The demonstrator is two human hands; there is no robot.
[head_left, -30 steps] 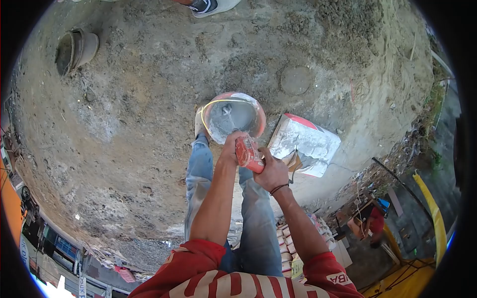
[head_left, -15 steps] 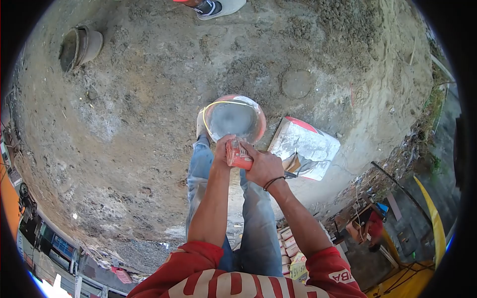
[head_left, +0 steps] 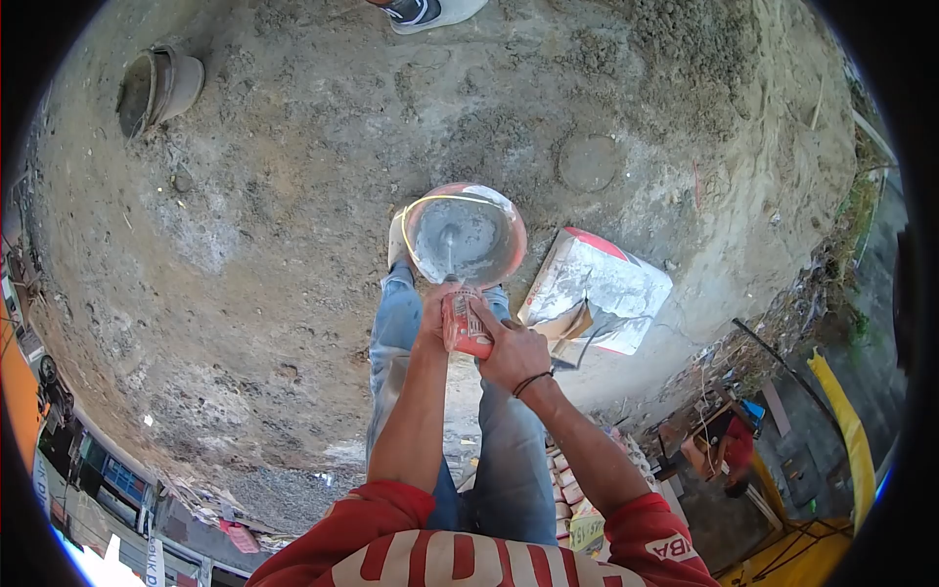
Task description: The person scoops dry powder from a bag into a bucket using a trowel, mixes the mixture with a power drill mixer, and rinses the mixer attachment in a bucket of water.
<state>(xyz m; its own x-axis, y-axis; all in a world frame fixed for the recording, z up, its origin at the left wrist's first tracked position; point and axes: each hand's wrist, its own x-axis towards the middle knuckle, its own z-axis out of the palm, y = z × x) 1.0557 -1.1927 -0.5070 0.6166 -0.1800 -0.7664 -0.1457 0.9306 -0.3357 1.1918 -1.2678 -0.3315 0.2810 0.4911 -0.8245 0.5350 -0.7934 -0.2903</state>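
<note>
A red power tool (head_left: pixel 466 323) is held between both hands over the near side of a bucket. My left hand (head_left: pixel 432 311) wraps round its left side, and my right hand (head_left: pixel 515 354) grips its right side. From the tool a thin metal shaft (head_left: pixel 450 252) runs down into grey mix (head_left: pixel 474 232) in the bucket. The bucket (head_left: pixel 518 235) has a reddish rim and a yellow handle, and stands by my feet. Beside it on the right lies a torn white and red bag (head_left: pixel 606 284), dusted with powder. A dark cord shows near my right wrist.
An empty-looking round container (head_left: pixel 176 86) lies tilted at the upper left. Another person's shoe (head_left: pixel 421 12) shows at the top. Stacked bags (head_left: pixel 567 484) are behind my legs. At the lower right are another person in red (head_left: pixel 736 445) and a yellow strip (head_left: pixel 843 416).
Both hands and the tool have shifted left and slightly toward my body over the last second. The shaft, out of sight half a second ago, shows again in the mix.
</note>
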